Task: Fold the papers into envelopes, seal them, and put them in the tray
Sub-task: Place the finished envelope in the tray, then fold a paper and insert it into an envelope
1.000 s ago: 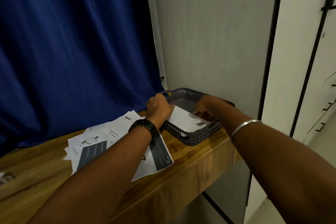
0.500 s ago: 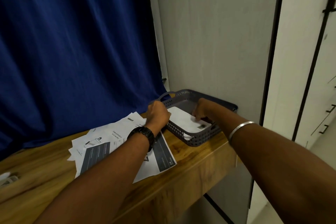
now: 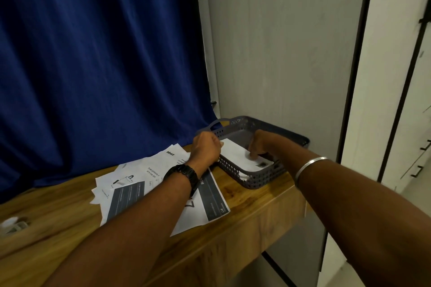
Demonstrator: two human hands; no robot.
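A grey perforated tray [image 3: 256, 179] stands at the far right end of the wooden table. A white folded envelope [image 3: 235, 154] lies inside it, slanting down from the tray's left rim. My left hand [image 3: 206, 149], a black watch on its wrist, is curled at the envelope's left corner, over the tray's left rim. My right hand [image 3: 261, 144], with a metal bangle on the forearm, reaches into the tray, and its curled fingers hold the envelope's right part. Loose printed papers [image 3: 144, 177] lie spread on the table under my left forearm.
A blue curtain [image 3: 93, 65] hangs behind the table, and a grey cabinet panel [image 3: 279, 53] stands right behind the tray. The table's edge [image 3: 268, 212] drops off just in front of the tray. Small white objects [image 3: 11, 223] lie at the far left.
Both hands have sunk lower with the envelope, which now lies deeper in the tray. The loose papers have not moved.
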